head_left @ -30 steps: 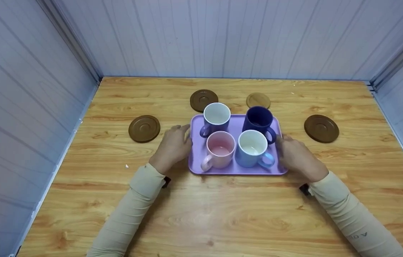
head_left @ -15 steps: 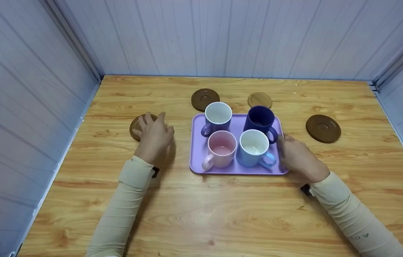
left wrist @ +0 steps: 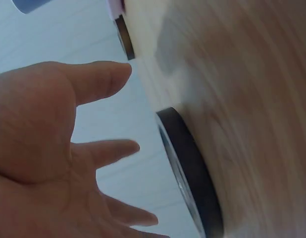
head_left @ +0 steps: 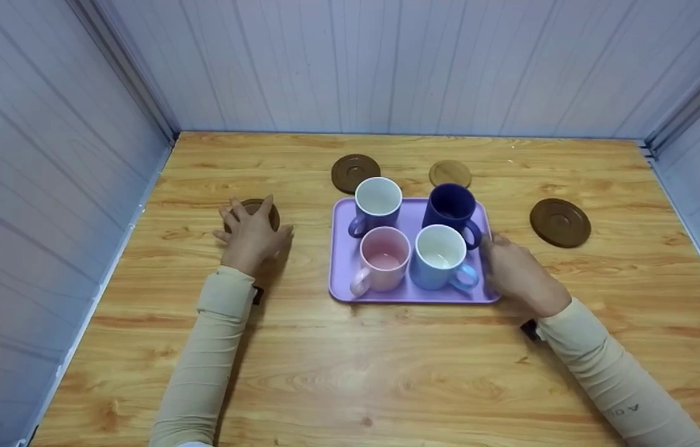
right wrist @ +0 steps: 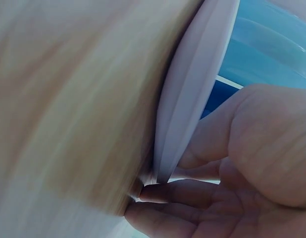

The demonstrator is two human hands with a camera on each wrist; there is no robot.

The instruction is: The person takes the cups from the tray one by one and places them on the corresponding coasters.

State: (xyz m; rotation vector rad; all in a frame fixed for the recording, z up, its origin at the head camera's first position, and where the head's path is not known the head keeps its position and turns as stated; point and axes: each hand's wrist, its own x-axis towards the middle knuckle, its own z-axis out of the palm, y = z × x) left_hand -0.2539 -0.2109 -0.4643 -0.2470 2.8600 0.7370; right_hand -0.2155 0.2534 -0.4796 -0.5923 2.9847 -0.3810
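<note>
My left hand [head_left: 252, 241] hovers with fingers spread over a dark brown round coaster [head_left: 272, 217] at the left. The left wrist view shows a gap between those fingertips and the coaster's edge [left wrist: 195, 173]. My right hand [head_left: 520, 276] grips the right edge of a lilac tray [head_left: 342, 267]. In the right wrist view its thumb lies over the tray's rim [right wrist: 185, 94] and its fingers reach underneath. Upright on the tray stand a white-lined purple mug [head_left: 381, 218], a navy mug [head_left: 446, 217], a pink mug [head_left: 385, 276] and a light blue mug [head_left: 429, 273].
Behind the tray lie another dark brown coaster [head_left: 350, 174] and a smaller light wooden one [head_left: 450, 173]. A further dark coaster [head_left: 560, 222] rests to the right. Pale panel walls [head_left: 362, 68] enclose the wooden table [head_left: 350, 372] at the back and sides.
My left hand has left the tray's left edge and moved left over the coaster, its fingers spreading. My right hand stays at the tray. Tray and mugs have not moved on the table.
</note>
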